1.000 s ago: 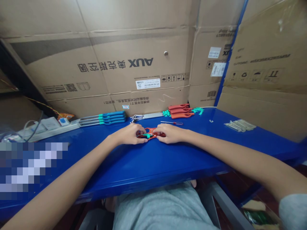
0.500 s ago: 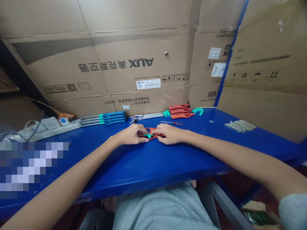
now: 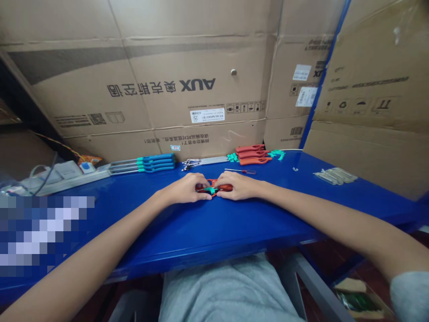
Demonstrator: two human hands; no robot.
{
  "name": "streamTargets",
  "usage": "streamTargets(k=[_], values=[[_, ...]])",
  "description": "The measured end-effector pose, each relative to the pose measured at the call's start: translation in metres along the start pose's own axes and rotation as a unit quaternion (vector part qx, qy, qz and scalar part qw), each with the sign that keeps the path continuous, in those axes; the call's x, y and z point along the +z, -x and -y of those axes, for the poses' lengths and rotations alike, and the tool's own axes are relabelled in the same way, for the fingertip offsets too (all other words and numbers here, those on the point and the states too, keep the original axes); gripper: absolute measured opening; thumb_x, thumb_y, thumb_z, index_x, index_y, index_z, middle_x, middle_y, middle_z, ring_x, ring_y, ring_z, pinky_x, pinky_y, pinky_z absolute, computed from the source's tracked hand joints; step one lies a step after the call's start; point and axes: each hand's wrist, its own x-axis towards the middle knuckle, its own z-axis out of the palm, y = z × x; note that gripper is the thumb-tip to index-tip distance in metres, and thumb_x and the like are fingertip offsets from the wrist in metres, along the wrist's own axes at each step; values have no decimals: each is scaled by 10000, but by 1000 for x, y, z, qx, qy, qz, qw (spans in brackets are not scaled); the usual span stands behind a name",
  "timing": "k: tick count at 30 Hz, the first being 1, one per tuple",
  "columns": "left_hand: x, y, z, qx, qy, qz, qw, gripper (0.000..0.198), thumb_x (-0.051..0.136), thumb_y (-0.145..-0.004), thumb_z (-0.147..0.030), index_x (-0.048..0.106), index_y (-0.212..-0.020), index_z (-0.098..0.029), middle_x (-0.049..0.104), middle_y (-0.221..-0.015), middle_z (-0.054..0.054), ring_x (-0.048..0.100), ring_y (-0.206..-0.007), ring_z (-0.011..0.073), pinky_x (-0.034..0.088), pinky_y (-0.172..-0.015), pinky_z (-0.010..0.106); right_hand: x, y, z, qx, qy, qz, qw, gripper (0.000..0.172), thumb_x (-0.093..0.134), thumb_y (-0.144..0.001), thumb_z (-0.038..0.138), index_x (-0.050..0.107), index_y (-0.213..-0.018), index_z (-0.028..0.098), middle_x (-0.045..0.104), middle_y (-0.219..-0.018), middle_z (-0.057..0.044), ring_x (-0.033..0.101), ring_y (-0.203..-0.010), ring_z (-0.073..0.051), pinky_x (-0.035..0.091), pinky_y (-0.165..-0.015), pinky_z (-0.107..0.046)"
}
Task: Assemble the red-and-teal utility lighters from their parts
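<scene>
At the middle of the blue table (image 3: 201, 232), both hands are closed on an orange-red lighter handle (image 3: 227, 188). My left hand (image 3: 187, 188) grips its left end, with thumb and fingers bent round it. My right hand (image 3: 240, 185) holds the right end, its fingers over the top. Between the fingertips shows a green trigger (image 3: 212, 190) in the handle. The fingers hide much of the casing, so its inner parts cannot be made out. Just behind my right hand lies a screwdriver (image 3: 248, 172) with a dark red grip.
Along the back stand blue long-necked lighters (image 3: 159, 163), metal lighter tubes (image 3: 212, 160), stacked red handles (image 3: 251, 154) and green triggers (image 3: 276, 154). Clear plastic pieces (image 3: 335, 176) lie at right. A power strip (image 3: 77, 175) is at left. Cardboard (image 3: 161, 62) walls the back.
The handle and both hands have shifted very slightly to the right. More of the handle's right end now shows under my right fingers. Both hands keep their hold.
</scene>
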Motion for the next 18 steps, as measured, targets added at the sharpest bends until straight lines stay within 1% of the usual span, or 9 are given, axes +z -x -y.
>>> streamTargets(k=[2, 4, 6, 7, 9, 12, 14, 18], values=[[-3, 0, 2, -7, 7, 5, 1000, 418, 647, -796, -528, 726, -977, -159, 692, -906, 77, 610, -777, 178, 445, -692, 256, -1, 0, -1, -7, -3, 2, 1000, 287, 585, -882, 305, 709, -1102, 168, 652, -1003, -119, 589, -938, -224, 458, -874, -372], [-7, 2, 5, -29, 24, 2, 999, 426, 578, -843, -527, 733, -971, -151, 714, -872, 70, 610, -727, 163, 437, -656, 244, -1, 0, -2, -11, -10, -4, 1000, 266, 595, -881, 310, 724, -1074, 182, 657, -1008, -112, 597, -933, -215, 463, -867, -360], [-12, 4, 9, -57, 36, 2, 998, 427, 492, -891, -487, 737, -934, -140, 720, -802, 55, 591, -656, 144, 413, -598, 232, 0, 0, -2, -7, -20, -10, 1000, 247, 610, -872, 310, 733, -1048, 186, 659, -1010, -104, 601, -934, -209, 462, -881, -360], [-14, 5, 11, -68, 35, 10, 997, 415, 480, -892, -462, 738, -913, -138, 715, -765, 47, 577, -625, 136, 396, -571, 228, 0, 0, -2, -3, -25, -14, 1000, 239, 619, -865, 308, 735, -1034, 184, 655, -1018, -103, 599, -944, -209, 459, -895, -365], [-17, 7, 15, -79, 32, 34, 996, 364, 505, -862, -417, 737, -885, -138, 708, -734, 36, 566, -605, 133, 380, -549, 224, 1, 0, -2, 8, -32, -22, 999, 228, 638, -848, 306, 738, -1007, 176, 635, -1040, -105, 593, -954, -208, 455, -914, -370], [-21, 8, 18, -82, 40, 61, 994, 313, 548, -816, -377, 734, -912, -144, 717, -779, 38, 593, -650, 144, 399, -574, 223, 1, 0, -1, 16, -34, -29, 999, 218, 647, -837, 303, 739, -989, 175, 598, -1060, -104, 579, -962, -203, 447, -932, -375], [-23, 9, 19, -85, 47, 66, 993, 314, 565, -800, -382, 727, -923, -144, 719, -796, 43, 603, -668, 152, 409, -582, 226, 1, 0, 0, 14, -32, -26, 999, 221, 641, -843, 303, 738, -993, 173, 584, -1052, -104, 567, -973, -204, 445, -931, -372], [-28, 10, 20, -100, 53, 72, 991, 300, 603, -770, -410, 714, -859, -146, 713, -785, 48, 613, -695, 164, 428, -600, 231, 0, 0, 1, 7, -12, -21, 1000, 230, 633, -853, 312, 740, -1004, 176, 569, -1043, -105, 547, -969, -207, 445, -913, -373]])
